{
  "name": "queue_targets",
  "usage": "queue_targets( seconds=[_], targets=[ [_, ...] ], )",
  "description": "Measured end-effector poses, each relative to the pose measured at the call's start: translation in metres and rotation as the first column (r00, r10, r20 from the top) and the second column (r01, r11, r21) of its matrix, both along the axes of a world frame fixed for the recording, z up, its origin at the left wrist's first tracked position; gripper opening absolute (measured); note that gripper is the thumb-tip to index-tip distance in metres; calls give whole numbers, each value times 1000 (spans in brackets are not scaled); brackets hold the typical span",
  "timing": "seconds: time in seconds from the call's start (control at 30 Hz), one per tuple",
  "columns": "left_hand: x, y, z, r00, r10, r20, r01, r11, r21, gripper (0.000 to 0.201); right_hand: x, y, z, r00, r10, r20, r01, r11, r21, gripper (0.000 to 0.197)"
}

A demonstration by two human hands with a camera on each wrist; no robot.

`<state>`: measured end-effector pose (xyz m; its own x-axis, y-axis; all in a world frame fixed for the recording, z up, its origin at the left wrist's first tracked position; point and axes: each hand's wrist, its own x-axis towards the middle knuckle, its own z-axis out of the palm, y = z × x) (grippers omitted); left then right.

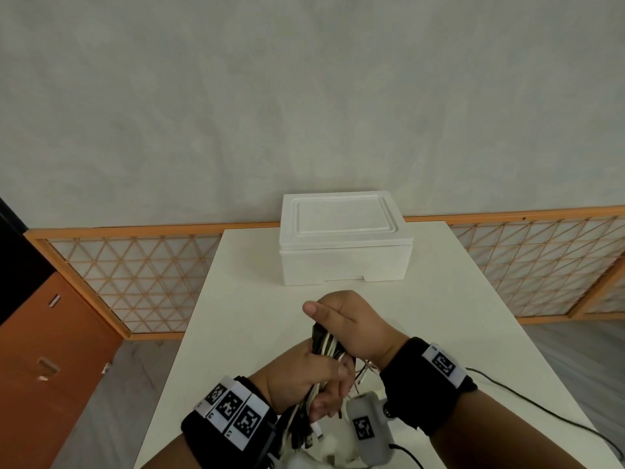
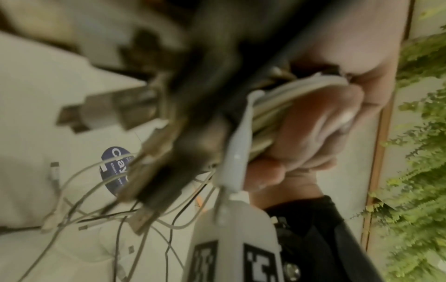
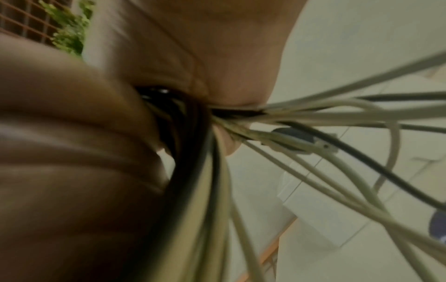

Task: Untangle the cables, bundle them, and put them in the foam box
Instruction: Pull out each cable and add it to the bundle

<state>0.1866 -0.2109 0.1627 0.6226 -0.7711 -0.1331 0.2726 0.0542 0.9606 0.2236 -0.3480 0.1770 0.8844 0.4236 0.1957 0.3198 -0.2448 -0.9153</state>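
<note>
Cables (image 1: 325, 345), black and white, sit bunched in both my fists: left hand (image 1: 304, 377) below, right hand (image 1: 355, 326) above, fingers curled tight. Foam box (image 1: 345, 238) stays lidded.

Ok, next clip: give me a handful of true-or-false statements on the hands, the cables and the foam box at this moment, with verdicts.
1. Both hands grip the cable bundle. True: the left hand holds it low, the right hand higher up.
2. The foam box stands open. False: its lid is on.
3. The bundle mixes black and white cables. True.
4. The bundle already lies inside the box. False: it is in the hands, above the table, on the near side of the box.
5. Every cable is gathered into the bundle. False: in the left wrist view loose thin cables trail free below it.
</note>
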Motion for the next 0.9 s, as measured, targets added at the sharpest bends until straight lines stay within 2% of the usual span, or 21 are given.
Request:
queue_targets(
  seconds=[0.1,0.2,0.3,0.4,0.47,0.5,0.6,0.73,0.8,0.9],
  targets=[
    [2,0,-6,999,40,-26,-42,998,-53,15,1,0,-6,988,-73,-137,95,981,167,52],
    [4,4,-10,997,51,-58,-61,978,-197,15,-1,-3,-20,977,-78,-198,120,970,212,61],
    [12,11,-15,991,13,-132,-55,946,-318,16,-11,1,-28,962,9,-272,74,953,294,76],
    [17,16,-17,988,7,-152,-59,938,-341,15,-16,6,-27,926,160,-343,20,885,465,91],
    [18,18,-16,989,23,-145,-72,938,-339,15,-13,5,-25,921,182,-344,9,874,486,83],
    [17,18,-15,989,29,-144,-78,936,-342,14,-12,4,-23,930,145,-337,26,890,455,77],
    [15,16,-12,990,23,-137,-76,916,-395,13,-13,8,-18,955,-60,-290,153,938,311,75],
    [12,9,-6,992,12,-123,-68,883,-465,13,-22,20,-9,949,-230,-217,294,894,337,51],
    [9,6,-3,995,9,-100,-58,865,-498,12,-23,20,-6,955,-242,-171,289,890,353,48],
    [5,1,4,998,-10,-61,-24,845,-534,10,-23,16,4,963,-183,-200,251,881,401,46]
  ],
)
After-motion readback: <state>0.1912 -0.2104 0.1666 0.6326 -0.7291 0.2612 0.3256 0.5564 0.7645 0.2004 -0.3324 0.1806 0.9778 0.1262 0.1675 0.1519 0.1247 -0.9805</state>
